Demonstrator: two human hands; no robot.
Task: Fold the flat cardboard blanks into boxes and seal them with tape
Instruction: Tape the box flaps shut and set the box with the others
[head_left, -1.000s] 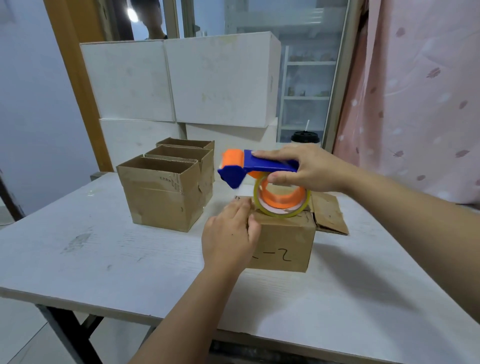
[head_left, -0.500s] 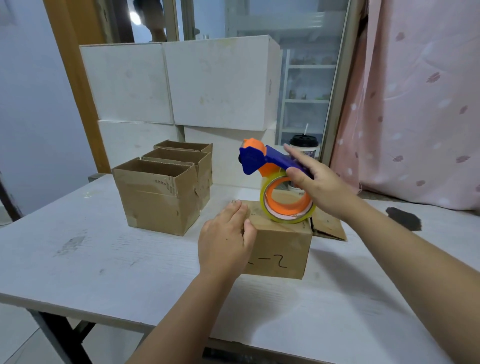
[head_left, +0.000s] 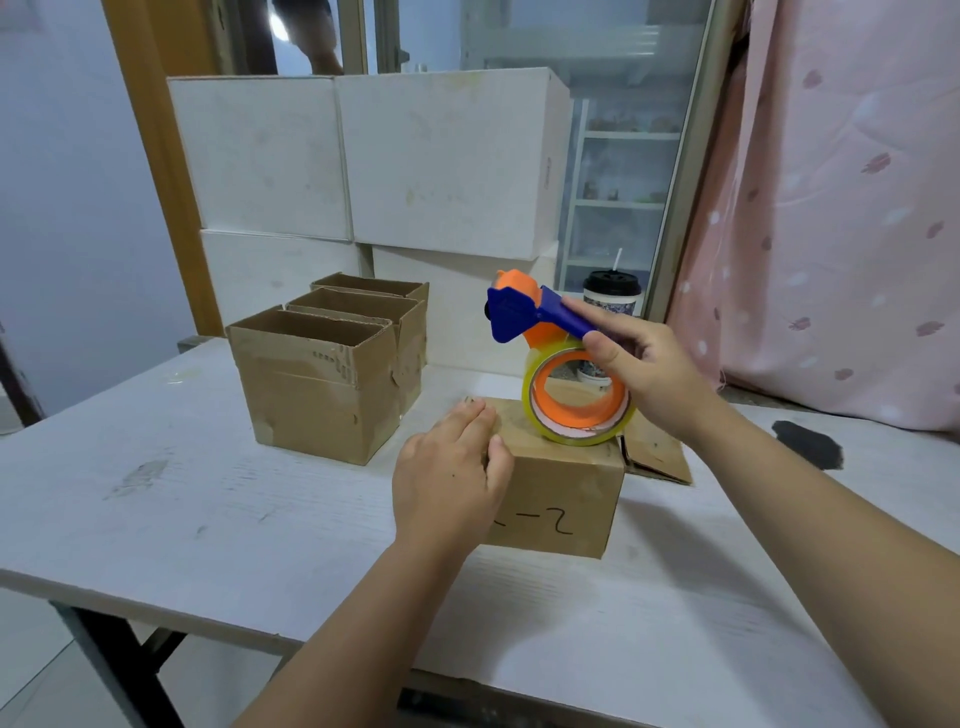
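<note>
Small brown box (head_left: 561, 499), "2" inked on its front, stands closed near the middle of the tabletop (head_left: 208, 519). Left hand (head_left: 452, 478): grip released, fingers flat on the box top at its near-left corner. Right hand (head_left: 649, 374): grip grasping the blue handle of the tape dispenser (head_left: 519, 312), head tilted up, its yellow roll resting on the right end of the box top; three open-topped boxes (head_left: 317, 395) stand in a row to the left.

Closed brown box (head_left: 561, 499), marked "–2" on its near face. A blue-and-orange dispenser (head_left: 540, 317) rests its yellowish tape roll (head_left: 535, 410) on the box's top, at the right. Three open-topped boxes (head_left: 322, 395) stand in a row to the box's rear left.
</note>
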